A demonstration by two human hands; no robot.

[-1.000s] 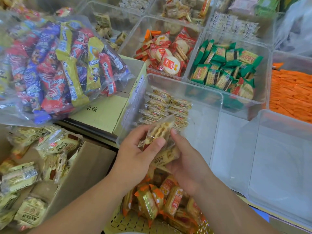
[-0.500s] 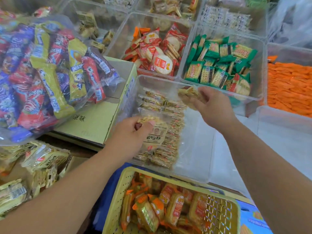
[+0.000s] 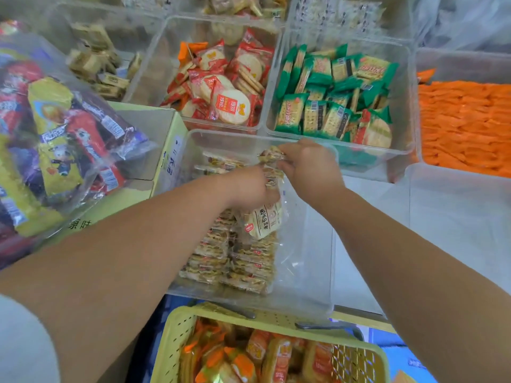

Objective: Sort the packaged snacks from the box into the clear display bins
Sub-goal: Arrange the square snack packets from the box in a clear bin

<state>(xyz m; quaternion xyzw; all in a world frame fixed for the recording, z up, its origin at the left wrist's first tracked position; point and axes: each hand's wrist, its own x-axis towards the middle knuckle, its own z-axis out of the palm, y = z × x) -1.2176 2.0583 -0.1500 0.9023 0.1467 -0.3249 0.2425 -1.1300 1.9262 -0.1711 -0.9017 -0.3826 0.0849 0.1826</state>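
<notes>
Left hand (image 3: 249,186): grips a clear cracker packet (image 3: 262,221) that hangs below the knuckles; fingers blurred. Right hand (image 3: 312,168): just beside the left, pinches a small packet (image 3: 272,155) at the fingertips; print unreadable. Both over the near clear bin (image 3: 318,258), above stacked rows of cracker packets (image 3: 229,261) along its left side. Below: yellow basket (image 3: 177,335) of orange snack packs (image 3: 249,360), cut off by the frame edge. Far left: mixed candy bag (image 3: 55,128), partly out of view.
</notes>
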